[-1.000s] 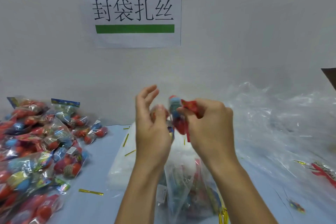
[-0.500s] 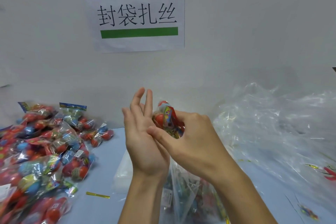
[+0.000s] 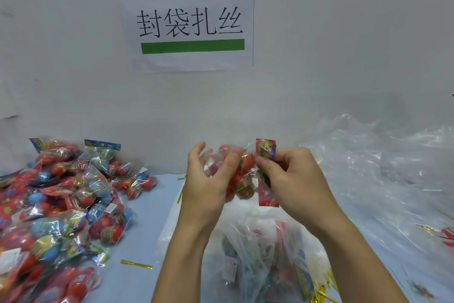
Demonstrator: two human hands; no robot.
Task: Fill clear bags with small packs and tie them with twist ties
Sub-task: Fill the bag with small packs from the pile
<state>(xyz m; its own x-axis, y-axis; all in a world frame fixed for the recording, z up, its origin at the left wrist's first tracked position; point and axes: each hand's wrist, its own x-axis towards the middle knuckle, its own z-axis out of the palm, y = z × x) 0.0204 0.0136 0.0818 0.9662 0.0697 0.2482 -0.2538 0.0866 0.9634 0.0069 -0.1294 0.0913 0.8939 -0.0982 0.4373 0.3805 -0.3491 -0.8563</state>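
Observation:
I hold a small clear pack of red balls up in front of me with both hands. My left hand grips its left side, thumb across the front. My right hand pinches the pack's coloured header card and its right edge. Below my hands a clear bag holding several packs lies on the blue table. A gold twist tie lies loose to the left of my left forearm, and a bundle of gold twist ties shows under the bag.
A big heap of small packs covers the table's left side. Crumpled clear bags pile up on the right against the white wall. A paper sign hangs on the wall. More gold ties lie behind my left hand.
My hands have drawn apart from a closed cup around the pack. The left fingers now curl onto its side, and the right hand pulls the header card out to the right.

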